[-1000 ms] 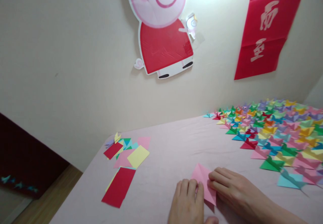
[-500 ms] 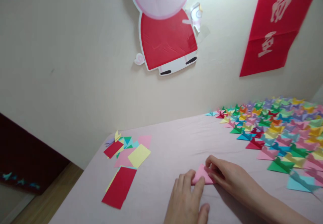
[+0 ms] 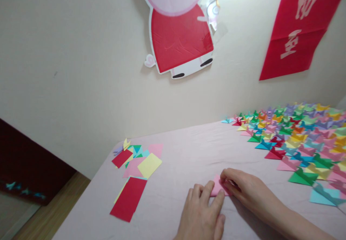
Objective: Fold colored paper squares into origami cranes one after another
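At five o'clock of the view, a small pink paper (image 3: 217, 186) lies on the pale cloth (image 3: 173, 205), between two bare hands. The left hand (image 3: 200, 209) rests palm down with fingers parted, their tips on the paper's near side. The right hand (image 3: 243, 187) curls its fingers close together at the paper's three o'clock edge; whether they pinch it, I cannot tell, since they cover that corner. If the left fingers let up, the sheet could slip and a crease might set crooked; the wrinkled fabric beneath, if it gives, could leave a fold blunt. What shows of the paper is matt, smooth and roughly triangular. Toward seven o'clock lie a flat red rectangle (image 3: 129, 199), with yellow and pale blue edges peeping from under it, and a yellow sheet (image 3: 150, 166); between three and four o'clock, rows of folded paper birds (image 3: 297, 138) raise pointed tips.
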Available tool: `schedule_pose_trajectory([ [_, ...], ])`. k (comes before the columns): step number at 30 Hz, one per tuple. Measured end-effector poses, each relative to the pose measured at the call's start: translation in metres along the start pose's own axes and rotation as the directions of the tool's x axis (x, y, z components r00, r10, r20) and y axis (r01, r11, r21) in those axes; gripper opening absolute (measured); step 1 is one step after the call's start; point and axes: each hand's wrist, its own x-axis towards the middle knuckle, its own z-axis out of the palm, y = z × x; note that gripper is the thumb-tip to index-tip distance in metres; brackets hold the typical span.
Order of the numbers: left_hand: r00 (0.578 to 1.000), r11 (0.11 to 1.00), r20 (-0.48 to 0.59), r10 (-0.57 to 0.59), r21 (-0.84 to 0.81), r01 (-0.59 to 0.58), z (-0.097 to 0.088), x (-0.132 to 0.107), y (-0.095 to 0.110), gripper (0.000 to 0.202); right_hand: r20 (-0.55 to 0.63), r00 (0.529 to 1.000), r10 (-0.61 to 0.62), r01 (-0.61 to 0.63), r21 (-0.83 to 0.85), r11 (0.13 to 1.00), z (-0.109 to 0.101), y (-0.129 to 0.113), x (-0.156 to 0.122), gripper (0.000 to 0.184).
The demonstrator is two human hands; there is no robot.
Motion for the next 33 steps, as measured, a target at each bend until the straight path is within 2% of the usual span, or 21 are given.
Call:
schedule_pose_trajectory([
  [3, 0.999, 0.999, -0.039, 0.028, 0.034, -0.027, 0.0011, 0.0000, 0.0000, 0.052, -0.001, 1.000, 0.007, -0.007, -0.011, 1.000, -0.0008, -0.0011, 0.0001, 0.021],
  [8, 0.998, 0.997, -0.047, 0.037, 0.067, -0.034, -0.0004, 0.0013, 0.0008, 0.050, -0.016, 1.000, -0.003, 0.003, -0.004, 1.000, -0.0015, -0.0024, 0.0003, 0.021],
  [16, 0.997, 0.994, -0.062, 0.045, 0.101, -0.039, -0.0013, 0.0030, 0.0028, 0.049, 0.027, 1.000, 0.011, -0.010, -0.046, 0.999, -0.0003, -0.0019, 0.0015, 0.022],
  [20, 0.993, 0.980, -0.082, 0.084, 0.189, -0.067, -0.0021, 0.0046, 0.0051, 0.044, 0.004, 1.000, 0.002, -0.002, -0.046, 0.999, 0.0016, -0.0014, 0.0006, 0.023],
  [24, 0.992, 0.970, -0.089, 0.086, 0.237, -0.063, -0.0004, 0.0056, 0.0068, 0.041, -0.010, 1.000, 0.006, -0.006, -0.040, 0.999, 0.0011, -0.0062, -0.0026, 0.012],
  [29, 0.992, 0.972, -0.102, 0.081, 0.230, -0.055, -0.0003, 0.0064, 0.0071, 0.041, -0.037, 0.997, -0.073, 0.070, -0.073, 0.995, -0.0005, -0.0089, -0.0052, 0.010],
  [33, 0.993, 0.971, -0.088, 0.077, 0.231, -0.055, -0.0022, 0.0068, 0.0076, 0.038, -0.043, 0.996, -0.076, 0.073, -0.061, 0.995, 0.0013, -0.0057, -0.0048, 0.014],
])
